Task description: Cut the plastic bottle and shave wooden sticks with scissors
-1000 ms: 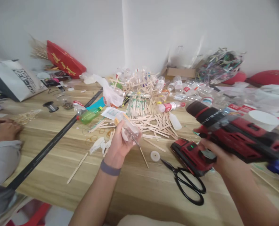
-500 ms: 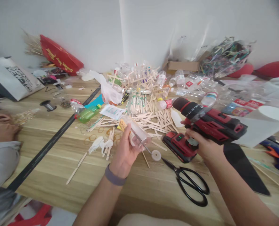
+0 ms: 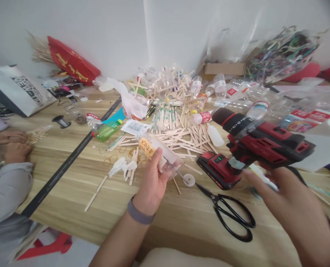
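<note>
Right hand [image 3: 291,202] drawn back, grip seemingly apart near drill [image 3: 273,142], left hand [image 3: 151,187] clamped around bottle [image 3: 167,149]

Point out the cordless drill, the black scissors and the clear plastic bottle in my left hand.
Cordless drill [image 3: 267,141]: head view, on its red-and-black motor housing.
Black scissors [image 3: 215,200]: head view, at the pivot.
Clear plastic bottle [image 3: 162,146]: head view, on its side wall.

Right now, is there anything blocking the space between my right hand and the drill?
Nothing visible does. Your right hand is open right beside the drill, though I can't tell whether they touch. The black scissors lie nearby, to the hand's left, but not between them.
</note>
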